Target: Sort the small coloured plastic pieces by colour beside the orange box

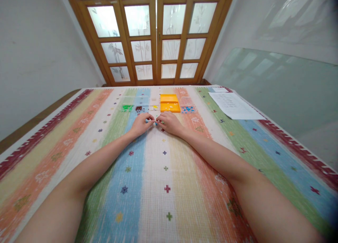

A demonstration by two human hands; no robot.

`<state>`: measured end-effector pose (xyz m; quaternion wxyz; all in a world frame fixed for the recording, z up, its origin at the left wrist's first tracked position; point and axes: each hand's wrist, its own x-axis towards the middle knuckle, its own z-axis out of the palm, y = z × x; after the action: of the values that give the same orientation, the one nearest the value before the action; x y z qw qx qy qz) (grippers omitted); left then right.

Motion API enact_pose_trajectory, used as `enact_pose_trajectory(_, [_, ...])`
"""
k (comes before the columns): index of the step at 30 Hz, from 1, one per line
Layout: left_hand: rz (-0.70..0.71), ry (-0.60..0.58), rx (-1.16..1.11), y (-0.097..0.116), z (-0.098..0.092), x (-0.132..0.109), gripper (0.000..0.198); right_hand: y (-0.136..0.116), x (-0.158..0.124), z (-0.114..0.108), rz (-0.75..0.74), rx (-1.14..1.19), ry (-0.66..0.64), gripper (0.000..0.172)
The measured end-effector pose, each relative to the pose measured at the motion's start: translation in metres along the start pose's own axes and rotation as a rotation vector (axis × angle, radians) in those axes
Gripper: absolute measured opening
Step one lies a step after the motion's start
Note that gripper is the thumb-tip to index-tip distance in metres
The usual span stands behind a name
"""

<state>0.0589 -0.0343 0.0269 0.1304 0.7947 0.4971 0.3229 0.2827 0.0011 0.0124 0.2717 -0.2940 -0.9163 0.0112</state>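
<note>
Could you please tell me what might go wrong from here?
1. The tiny piece pinched between the left hand and right hand could slip and get lost on the busy striped cloth.
2. A forearm shifting might drag the cloth and upset the bead trays beyond.

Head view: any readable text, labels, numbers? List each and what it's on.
Paper sheet on the striped cloth, right side: rows of print, too small and blurred to read.
Smaller sheet behind it: any print is too blurred to read.
Orange box: no label visible.
No legible words, brands or numbers anywhere in this view.
</note>
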Motion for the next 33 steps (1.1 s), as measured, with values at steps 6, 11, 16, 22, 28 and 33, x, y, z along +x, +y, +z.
enact_pose_trajectory(6, [-0.057, 0.004, -0.101, 0.003, 0.004, -0.001, 0.015, 0.001, -0.001, 0.0, -0.012, 0.005, 0.033, 0.019])
enact_pose_trajectory(11, [-0.072, -0.006, -0.159, 0.001, 0.008, -0.002, 0.016, 0.0, 0.001, -0.003, -0.03, -0.011, 0.01, 0.021])
enact_pose_trajectory(16, [-0.047, 0.023, -0.111, -0.002, 0.009, -0.003, 0.021, 0.007, 0.0, -0.009, 0.032, -0.026, 0.069, 0.019])
enact_pose_trajectory(22, [0.137, -0.09, 0.115, -0.007, 0.008, -0.007, 0.02, 0.055, -0.003, -0.019, 0.339, -0.02, 0.309, 0.015])
enact_pose_trajectory(28, [0.212, -0.137, 0.227, -0.011, 0.009, -0.01, 0.026, 0.103, -0.011, -0.023, 0.496, -0.127, 0.387, 0.015])
enact_pose_trajectory(33, [0.224, -0.141, 0.264, -0.013, 0.007, -0.01, 0.028, 0.098, -0.011, -0.018, 0.473, -0.106, 0.291, 0.019])
